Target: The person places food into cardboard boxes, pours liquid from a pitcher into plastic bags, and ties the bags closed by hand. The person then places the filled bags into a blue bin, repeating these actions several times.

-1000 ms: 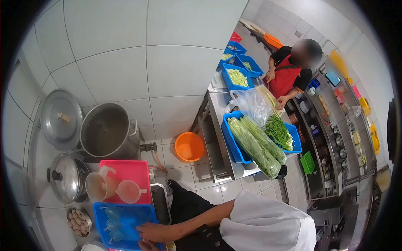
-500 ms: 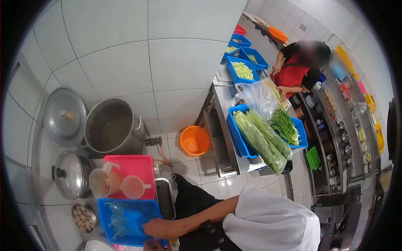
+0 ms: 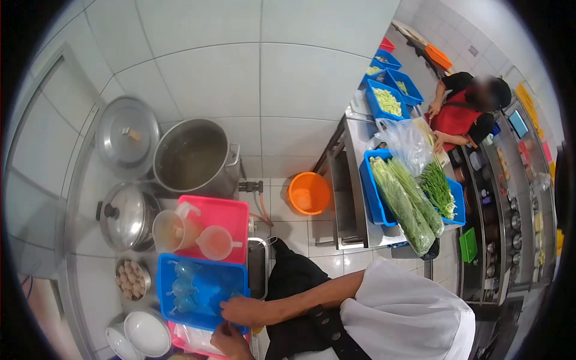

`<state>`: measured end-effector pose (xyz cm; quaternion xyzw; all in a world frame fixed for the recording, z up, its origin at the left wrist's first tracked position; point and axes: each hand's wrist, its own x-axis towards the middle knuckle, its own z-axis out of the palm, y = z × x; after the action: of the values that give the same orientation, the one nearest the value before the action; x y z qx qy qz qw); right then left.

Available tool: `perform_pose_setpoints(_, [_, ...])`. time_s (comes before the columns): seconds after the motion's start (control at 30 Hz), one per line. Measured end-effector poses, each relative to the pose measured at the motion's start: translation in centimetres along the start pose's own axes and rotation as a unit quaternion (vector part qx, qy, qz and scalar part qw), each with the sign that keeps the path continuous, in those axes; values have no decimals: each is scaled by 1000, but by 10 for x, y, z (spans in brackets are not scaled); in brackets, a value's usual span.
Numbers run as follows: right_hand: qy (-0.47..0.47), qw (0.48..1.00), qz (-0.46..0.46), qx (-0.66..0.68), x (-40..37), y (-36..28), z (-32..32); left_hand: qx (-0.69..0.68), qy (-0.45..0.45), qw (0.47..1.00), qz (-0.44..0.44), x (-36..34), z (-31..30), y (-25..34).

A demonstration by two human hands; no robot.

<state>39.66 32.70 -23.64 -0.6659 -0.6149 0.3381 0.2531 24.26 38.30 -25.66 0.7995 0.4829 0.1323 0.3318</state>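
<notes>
My right hand (image 3: 243, 310) is over the right side of a blue tray (image 3: 203, 258), its fingers bent and pressed together. A bit of clear film seems to show by its fingers, but I cannot make out what it holds. Just below, my left hand (image 3: 230, 341) has its fingertips pinched near the tray's lower right corner, close to the right hand. What lies between them is too small to tell. In the tray are several knotted clear plastic bags (image 3: 184, 287), bunched on its left side. White plastic (image 3: 195, 337) lies on a pink tray below the blue one.
A pink tray (image 3: 241, 213) bears two plastic measuring jugs (image 3: 168, 232). Nearby are a large stockpot (image 3: 193, 159), a lidded pot (image 3: 127, 217), a bowl of round brownish items (image 3: 132, 279) and white bowls (image 3: 147, 333). Across, a co-worker (image 3: 459, 114) stands beyond wrapped greens (image 3: 408, 204).
The view has shifted, so the scene sits further right. My left hand has come further into view, beside the right hand at the blue tray's edge.
</notes>
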Motion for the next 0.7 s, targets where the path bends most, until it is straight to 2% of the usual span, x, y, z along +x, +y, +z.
perform_pose_setpoints(0.07, [-21,1000,-4,3,2,4,3,41,10,999,-27,-4,0,8])
perform_pose_setpoints(0.1, [7,1000,-13,-14,3,7,1,81,14,996,-48,-5,0,12])
perform_pose_setpoints(0.13, [35,999,-23,-30,3,9,-1,7,50,997,-64,-5,-3,22])
perform_pose_setpoints(0.17, [28,999,-28,-29,4,10,-2,7,54,996,-72,-5,-4,31])
perform_pose_setpoints(0.23, [65,996,-42,-31,5,13,-2,-98,75,984,-129,-7,-8,44])
perform_pose_setpoints(0.3, [54,996,-66,-25,4,13,-3,-136,83,978,-137,-7,-9,47])
perform_pose_setpoints(0.4, [43,994,-93,-37,6,18,-1,-82,73,989,-95,-6,-12,51])
perform_pose_setpoints(0.57, [46,988,-140,-55,9,24,-10,-118,77,982,-125,-7,-9,43])
perform_pose_setpoints(0.63, [-66,989,-129,-6,10,19,-19,-137,74,978,-141,-4,-8,35])
perform_pose_setpoints(0.7, [-44,986,-160,-12,5,23,-17,-238,31,957,-166,0,-8,22])
